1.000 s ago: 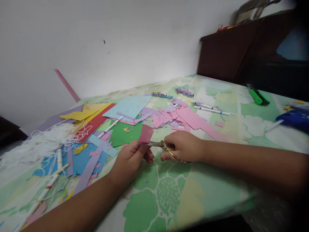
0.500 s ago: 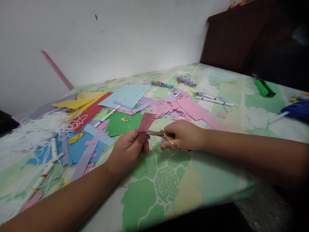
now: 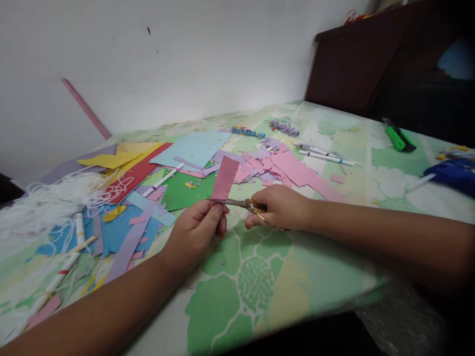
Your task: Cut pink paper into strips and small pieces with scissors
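Note:
Low over the table, my left hand [image 3: 198, 230] pinches the lower end of a pink paper strip [image 3: 225, 178] between thumb and fingers. The strip stands up from the grip, with fine cuts along its right edge. My right hand [image 3: 280, 206] is closed through the handles of a pair of scissors [image 3: 240, 202]. Their blades point left and cross the strip just above my left thumb. Behind the strip lies a green paper sheet [image 3: 189, 190] with small scraps on it.
White string [image 3: 55, 202] heaps at the left beside coloured sheets and markers. Pink paper [image 3: 293, 168] and cut scraps lie beyond my hands. Further right are white markers [image 3: 326, 157], a green cutter [image 3: 399, 137] and a blue bundle [image 3: 451, 175]. A wall closes off the back.
The pink strip has turned in my left hand: it shows a broader face and rises higher. The scissors keep nearly the same place at its base. The view has shifted slightly.

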Tool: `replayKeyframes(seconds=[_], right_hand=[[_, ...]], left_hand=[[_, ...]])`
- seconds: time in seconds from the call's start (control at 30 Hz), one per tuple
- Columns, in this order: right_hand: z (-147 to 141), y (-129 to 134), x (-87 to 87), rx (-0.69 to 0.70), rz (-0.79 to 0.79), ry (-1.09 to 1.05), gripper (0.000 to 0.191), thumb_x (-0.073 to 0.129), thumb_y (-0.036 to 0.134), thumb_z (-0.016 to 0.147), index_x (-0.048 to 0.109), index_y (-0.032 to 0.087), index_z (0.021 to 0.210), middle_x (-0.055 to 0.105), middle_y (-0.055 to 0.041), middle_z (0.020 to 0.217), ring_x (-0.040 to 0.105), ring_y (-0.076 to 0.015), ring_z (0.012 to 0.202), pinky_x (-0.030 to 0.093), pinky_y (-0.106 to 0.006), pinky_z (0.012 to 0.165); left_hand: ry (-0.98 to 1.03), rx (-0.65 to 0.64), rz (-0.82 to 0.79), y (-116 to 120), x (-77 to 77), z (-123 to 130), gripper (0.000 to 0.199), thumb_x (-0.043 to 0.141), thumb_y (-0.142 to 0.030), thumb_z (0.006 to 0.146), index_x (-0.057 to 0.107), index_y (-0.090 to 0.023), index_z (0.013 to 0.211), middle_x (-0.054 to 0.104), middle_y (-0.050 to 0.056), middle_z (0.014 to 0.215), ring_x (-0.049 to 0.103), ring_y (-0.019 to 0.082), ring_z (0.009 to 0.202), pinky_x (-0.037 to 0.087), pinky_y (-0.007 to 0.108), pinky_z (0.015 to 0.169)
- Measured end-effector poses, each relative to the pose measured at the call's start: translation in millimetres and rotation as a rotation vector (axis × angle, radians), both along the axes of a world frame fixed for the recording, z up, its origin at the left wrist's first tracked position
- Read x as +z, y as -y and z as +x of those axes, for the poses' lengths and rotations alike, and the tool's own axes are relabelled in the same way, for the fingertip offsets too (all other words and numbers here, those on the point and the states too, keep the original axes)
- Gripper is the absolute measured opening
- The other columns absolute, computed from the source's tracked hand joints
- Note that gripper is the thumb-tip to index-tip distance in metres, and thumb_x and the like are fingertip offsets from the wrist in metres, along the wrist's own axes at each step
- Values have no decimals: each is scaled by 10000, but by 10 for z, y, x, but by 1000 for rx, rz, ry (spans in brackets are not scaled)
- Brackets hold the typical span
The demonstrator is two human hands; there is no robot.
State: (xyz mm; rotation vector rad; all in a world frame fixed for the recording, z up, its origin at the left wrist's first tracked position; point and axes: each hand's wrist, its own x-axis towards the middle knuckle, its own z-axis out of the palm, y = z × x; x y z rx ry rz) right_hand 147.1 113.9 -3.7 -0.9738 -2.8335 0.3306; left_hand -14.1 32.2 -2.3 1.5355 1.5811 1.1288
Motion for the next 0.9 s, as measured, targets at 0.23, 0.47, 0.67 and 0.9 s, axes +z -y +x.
replayKeyframes(seconds=[0.23, 0.47, 0.67, 0.9], right_hand=[[6, 2, -5, -6, -3, -29, 541, 311, 664, 613, 503, 159, 598, 450, 5, 493, 344, -85, 455, 192, -198, 429], [9, 24, 3, -10, -22, -22, 543, 305, 655, 625, 512, 154, 615, 458, 0, 512, 338, -83, 456, 191, -203, 433], [2, 9, -1, 3, -15, -37, 525, 333, 656, 611, 505, 160, 592, 449, 9, 484, 346, -82, 449, 191, -196, 426], [-9, -6, -10, -9, -20, -32, 549, 339, 680, 578, 515, 160, 591, 456, 6, 484, 353, -85, 452, 194, -198, 431]], left_hand=[[32, 21, -7, -3, 4, 15, 183, 372, -257, 743, 475, -181, 612, 445, -62, 429, 383, 57, 387, 294, 168, 385], [13, 12, -11, 6, -4, 12, 204, 366, -285, 744, 475, -179, 608, 439, -58, 426, 368, 61, 381, 288, 176, 378], [76, -6, 2, 0, -38, 3, 186, 366, -268, 747, 474, -180, 623, 449, -54, 446, 385, 61, 417, 309, 170, 405], [291, -26, -68, -9, -57, 11, 161, 378, -290, 733, 461, -185, 643, 442, -54, 439, 375, 63, 382, 288, 174, 362]])
